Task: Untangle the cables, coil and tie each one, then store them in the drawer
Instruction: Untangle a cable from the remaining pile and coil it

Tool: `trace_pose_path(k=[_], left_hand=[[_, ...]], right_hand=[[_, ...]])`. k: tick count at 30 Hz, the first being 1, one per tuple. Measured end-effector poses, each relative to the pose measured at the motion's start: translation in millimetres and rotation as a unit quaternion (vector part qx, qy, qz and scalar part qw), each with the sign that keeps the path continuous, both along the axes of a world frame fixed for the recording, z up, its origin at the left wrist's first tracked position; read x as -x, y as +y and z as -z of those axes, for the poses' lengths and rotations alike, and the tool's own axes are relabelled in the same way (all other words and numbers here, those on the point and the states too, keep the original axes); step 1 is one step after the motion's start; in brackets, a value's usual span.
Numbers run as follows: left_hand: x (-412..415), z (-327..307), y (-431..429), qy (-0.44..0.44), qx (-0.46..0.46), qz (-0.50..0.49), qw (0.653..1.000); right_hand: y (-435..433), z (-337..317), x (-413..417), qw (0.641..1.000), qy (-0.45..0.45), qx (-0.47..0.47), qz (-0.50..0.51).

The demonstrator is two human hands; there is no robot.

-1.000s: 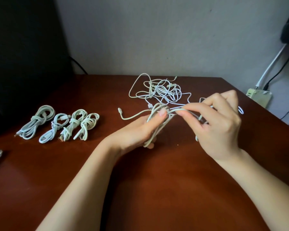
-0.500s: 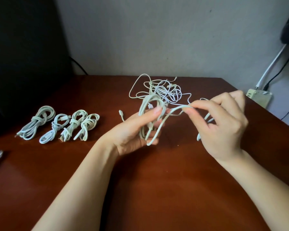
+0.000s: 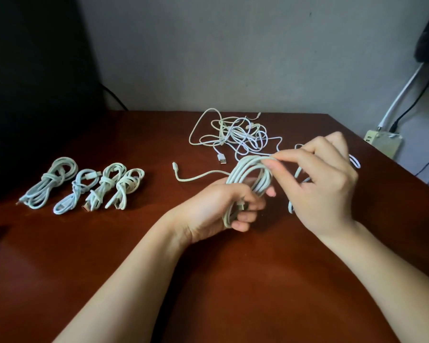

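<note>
My left hand [image 3: 217, 206] and right hand [image 3: 320, 184] are bare, no rings or gloves on either. Both my forearms are uncovered to the frame's edge, no sleeves or watch showing. My nails are short and unpainted.

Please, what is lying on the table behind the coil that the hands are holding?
Behind the coil lies a loose tangle of white cables on the table, with a USB plug at its near edge. The right hand covers whatever lies on the tangle's right side.

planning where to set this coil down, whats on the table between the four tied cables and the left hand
In the head view, only a loose cable end lies between the tied cables and the left hand; otherwise bare table.
</note>
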State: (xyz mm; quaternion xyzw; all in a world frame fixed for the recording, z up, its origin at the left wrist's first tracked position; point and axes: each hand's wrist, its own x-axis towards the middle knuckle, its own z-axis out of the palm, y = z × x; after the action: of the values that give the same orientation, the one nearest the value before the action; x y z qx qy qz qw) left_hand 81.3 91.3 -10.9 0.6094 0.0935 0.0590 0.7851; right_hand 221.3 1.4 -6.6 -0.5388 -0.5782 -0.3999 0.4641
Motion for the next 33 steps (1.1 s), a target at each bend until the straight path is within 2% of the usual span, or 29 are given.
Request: trace_pose_path(k=[5,8,16,21,24,26,29,31,33], left_hand=[[-4,-3,-3,0.015,0.031,-0.086,0.996],[-5,-4,0,-0.012,0.067,-0.141,0.988],[2,-7,23,-0.052,0.204,-0.256,0.943],[7,-5,33,-0.034,0.189,-0.317,0.929],[8,-4,36,-0.022,0.146,-0.344,0.927],[9,-3,36,-0.015,0.116,-0.348,0.93],[9,-4,35,-0.023,0.075,-0.328,0.942],[8,-4,34,-0.029,0.054,-0.314,0.947],[7,-4,33,-0.03,0.045,-0.309,0.95]], right_hand=[[2,2,-3,0.999,0.03,0.033,0.007],[2,2,-2,0.997,0.047,0.053,-0.021],[2,5,2,0.99,-0.006,0.099,-0.104],[4,7,1,0.989,-0.037,0.114,-0.091],[5,8,-3,0.989,-0.014,0.138,-0.047],[6,10,-8,0.983,0.02,0.18,-0.002],[6,15,-17,0.953,0.06,0.288,0.07],[6,17,-18,0.937,0.032,0.334,0.095],[6,17,-16,0.938,-0.019,0.331,0.096]])
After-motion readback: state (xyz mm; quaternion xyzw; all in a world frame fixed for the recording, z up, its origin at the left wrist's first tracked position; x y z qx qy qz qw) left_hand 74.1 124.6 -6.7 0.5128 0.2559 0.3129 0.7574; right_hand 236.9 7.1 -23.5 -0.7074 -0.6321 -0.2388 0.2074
